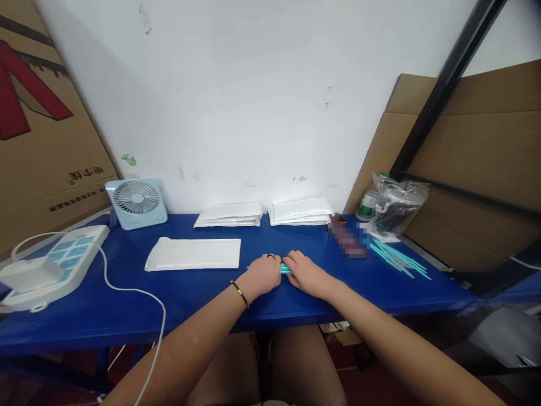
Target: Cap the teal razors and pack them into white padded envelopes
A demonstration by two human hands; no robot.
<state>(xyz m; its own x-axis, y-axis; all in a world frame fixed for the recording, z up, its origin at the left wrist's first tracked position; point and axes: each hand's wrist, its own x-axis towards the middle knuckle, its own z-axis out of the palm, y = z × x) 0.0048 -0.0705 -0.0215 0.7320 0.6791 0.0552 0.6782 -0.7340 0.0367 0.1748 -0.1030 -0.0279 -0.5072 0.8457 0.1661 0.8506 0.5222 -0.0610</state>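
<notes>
Teal sticks [286,269] sit mid-frame on the blue table [190,299], bunched between both hands. Left hand [264,273] and right hand [306,272] curl fingers over the bundle, pinching it from either end. Judging by look: light, thin, stiff, likely to roll or scatter; best gripped around the middle as a bunch. White mailer [194,254] lies left of centre; more teal sticks [399,259] lie loose at right.

Fan [136,203] behind power strip [63,262] at table [190,299] left, envelope stacks [230,214] at back, sticks [397,258] right
</notes>
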